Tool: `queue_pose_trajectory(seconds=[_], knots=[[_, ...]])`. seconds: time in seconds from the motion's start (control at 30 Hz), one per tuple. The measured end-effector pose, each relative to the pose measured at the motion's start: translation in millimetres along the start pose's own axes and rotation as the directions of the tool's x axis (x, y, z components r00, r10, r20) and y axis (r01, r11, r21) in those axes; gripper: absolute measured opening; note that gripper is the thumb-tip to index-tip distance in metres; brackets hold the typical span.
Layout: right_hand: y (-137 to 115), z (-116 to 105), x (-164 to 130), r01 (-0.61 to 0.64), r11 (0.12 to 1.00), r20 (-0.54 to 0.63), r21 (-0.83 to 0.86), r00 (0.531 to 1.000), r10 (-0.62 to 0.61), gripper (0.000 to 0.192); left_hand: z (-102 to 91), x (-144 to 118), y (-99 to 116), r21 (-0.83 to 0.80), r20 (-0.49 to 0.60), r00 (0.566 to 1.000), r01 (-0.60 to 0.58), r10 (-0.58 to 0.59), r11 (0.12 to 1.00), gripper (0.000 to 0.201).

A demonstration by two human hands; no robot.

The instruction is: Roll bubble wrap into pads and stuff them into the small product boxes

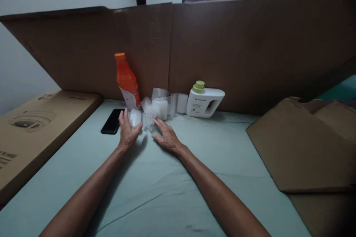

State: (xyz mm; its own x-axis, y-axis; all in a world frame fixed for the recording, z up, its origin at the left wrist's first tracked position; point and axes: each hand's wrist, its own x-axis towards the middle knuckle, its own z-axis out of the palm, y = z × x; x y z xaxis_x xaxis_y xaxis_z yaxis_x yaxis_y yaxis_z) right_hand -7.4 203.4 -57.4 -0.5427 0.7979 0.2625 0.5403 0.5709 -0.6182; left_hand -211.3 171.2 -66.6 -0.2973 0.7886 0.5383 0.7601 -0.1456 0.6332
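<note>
Left hand (pixel 127 131) curled around a bubble-wrap bundle (pixel 135 117) on the bed (pixel 172 181); right hand (pixel 167 136) flat, grip apart, touching the wrap beside it.

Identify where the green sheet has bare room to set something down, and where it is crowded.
Free: the green sheet between the flat box and folded cardboard. Crowded: along the cardboard wall, with orange bottle, phone, bubble wrap, white jug.
</note>
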Motion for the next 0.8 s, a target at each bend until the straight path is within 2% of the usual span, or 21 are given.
queue_pose_trajectory(seconds=[0.1,0.17,0.3,0.4,0.47,0.57,0.63,0.7,0.8], knots=[[4.0,5.3,-2.5,0.019,0.999,0.013,-0.029,1.0,-0.019,0.068,12.7,7.8,-1.5,-0.005,0.136,0.988,-0.07,0.07,0.998,0.079],[5.9,6.8,-3.9,0.024,0.999,0.011,-0.048,1.0,-0.023,0.065,25.8,8.4,2.3,0.002,0.187,0.976,-0.116,0.114,0.993,0.075],[8.1,8.2,-3.5,0.014,0.996,-0.003,-0.091,1.0,-0.014,0.061,44.1,20.3,3.9,0.052,0.207,0.973,-0.111,0.098,0.992,0.064],[6.7,7.6,-3.9,0.01,0.993,0.001,-0.122,1.0,-0.01,0.063,40.0,27.4,1.4,0.103,0.168,0.985,-0.061,0.043,0.993,0.062],[4.4,6.5,-5.1,0.018,0.99,0.014,-0.136,1.0,-0.016,0.065,30.0,18.9,3.1,0.126,0.131,0.991,-0.034,0.017,0.992,0.066],[0.6,4.5,-7.0,0.061,0.988,0.04,-0.143,0.998,-0.056,0.063,13.9,-9.2,11.1,0.13,0.112,0.989,-0.11,0.096,0.985,0.069],[-1.1,3.4,-7.7,0.104,0.985,0.06,-0.139,0.994,-0.096,0.058,9.1,-24.4,16.8,0.124,0.145,0.974,-0.192,0.174,0.974,0.058],[-1.4,2.5,-7.9,0.133,0.982,0.064,-0.134,0.99,-0.125,0.052,11.7,-27.2,19.9,0.154,0.198,0.962,-0.218,0.186,0.964,0.044],[1.4,2.0,-6.6,0.097,0.986,-0.002,-0.138,0.995,-0.099,0.042,24.1,-7.9,17.8,0.24,0.238,0.962,-0.193,0.135,0.951,0.039]])
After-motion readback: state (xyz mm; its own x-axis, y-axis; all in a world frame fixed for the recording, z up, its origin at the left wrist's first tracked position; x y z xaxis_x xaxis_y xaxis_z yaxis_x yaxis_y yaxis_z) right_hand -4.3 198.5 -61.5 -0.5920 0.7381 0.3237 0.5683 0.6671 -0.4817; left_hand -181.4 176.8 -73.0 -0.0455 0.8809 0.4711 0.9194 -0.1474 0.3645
